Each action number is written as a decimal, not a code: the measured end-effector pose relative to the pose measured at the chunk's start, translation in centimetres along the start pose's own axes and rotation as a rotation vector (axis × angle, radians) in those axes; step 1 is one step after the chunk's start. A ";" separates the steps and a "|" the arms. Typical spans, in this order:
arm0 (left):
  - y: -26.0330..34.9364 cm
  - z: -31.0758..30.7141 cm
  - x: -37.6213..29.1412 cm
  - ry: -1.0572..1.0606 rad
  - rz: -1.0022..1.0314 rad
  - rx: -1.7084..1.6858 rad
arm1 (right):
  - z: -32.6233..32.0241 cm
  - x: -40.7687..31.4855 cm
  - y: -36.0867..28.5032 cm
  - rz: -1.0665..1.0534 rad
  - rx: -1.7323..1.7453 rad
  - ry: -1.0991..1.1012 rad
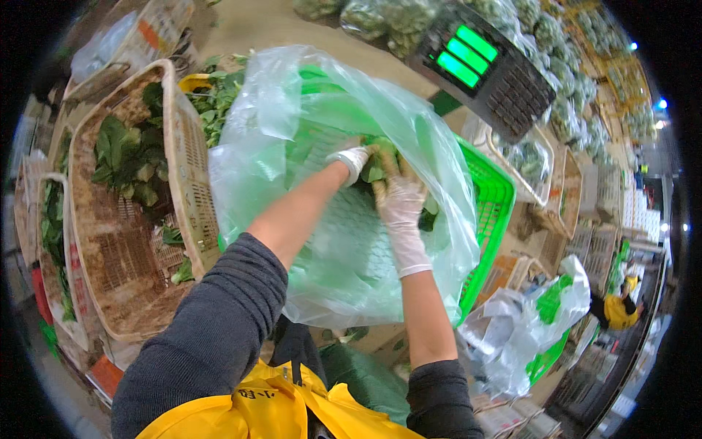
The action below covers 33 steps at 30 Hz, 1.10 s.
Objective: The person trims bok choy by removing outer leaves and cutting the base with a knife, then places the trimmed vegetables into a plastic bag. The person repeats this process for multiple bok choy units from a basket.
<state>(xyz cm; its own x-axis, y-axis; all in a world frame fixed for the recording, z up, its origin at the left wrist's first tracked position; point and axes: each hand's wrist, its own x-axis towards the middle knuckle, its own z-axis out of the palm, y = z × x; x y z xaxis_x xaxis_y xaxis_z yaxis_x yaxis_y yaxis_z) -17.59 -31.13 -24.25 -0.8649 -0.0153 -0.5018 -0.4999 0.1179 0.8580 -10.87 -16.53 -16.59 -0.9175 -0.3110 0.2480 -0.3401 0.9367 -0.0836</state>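
Observation:
My left hand (354, 160), in a white glove, curls against a bunch of leafy greens (373, 170) inside a clear plastic bag (258, 192). Across the same bunch spread the fingers of my right hand (399, 192), gloved too, with dark green leaves (429, 214) showing beside it. Both hands grip the greens, though the left fingertips are partly hidden. The wide-mouthed bag lines a bright green plastic crate (493, 206), and its edge hangs over the crate's rim. Much of the bag's bottom shows bare below the hands.
Left stands a dirt-stained beige crate (181, 164) with leafy greens (131, 159). A scale display (482, 68) with lit green panels overhangs the far right. Bagged vegetables (378, 19) lie beyond. Right are a plastic-lined green crate (548, 356) and, farther off, a person in yellow (620, 311).

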 end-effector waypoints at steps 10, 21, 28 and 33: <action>1.7 -8.9 -24.7 -0.471 0.370 -0.534 | 3.3 -1.6 -1.0 0.215 0.077 -0.310; -19.5 -35.5 -50.5 0.172 0.262 -0.418 | -6.8 -8.7 -13.0 0.474 1.063 0.269; -24.6 -48.4 -55.2 1.158 0.205 0.741 | -4.9 -4.9 -37.3 0.180 1.278 -0.283; -32.1 -49.4 -53.4 0.919 -0.112 0.500 | 6.7 4.0 -46.4 -0.176 0.677 -0.375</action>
<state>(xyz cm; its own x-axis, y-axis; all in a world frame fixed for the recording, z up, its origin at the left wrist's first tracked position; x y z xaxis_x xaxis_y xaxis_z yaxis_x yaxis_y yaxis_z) 42.38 -83.11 -19.60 -0.6220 -0.7738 -0.1196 -0.6839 0.4626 0.5641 -0.17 -62.33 -18.16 -0.8057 -0.5919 -0.0195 -0.4276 0.6043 -0.6723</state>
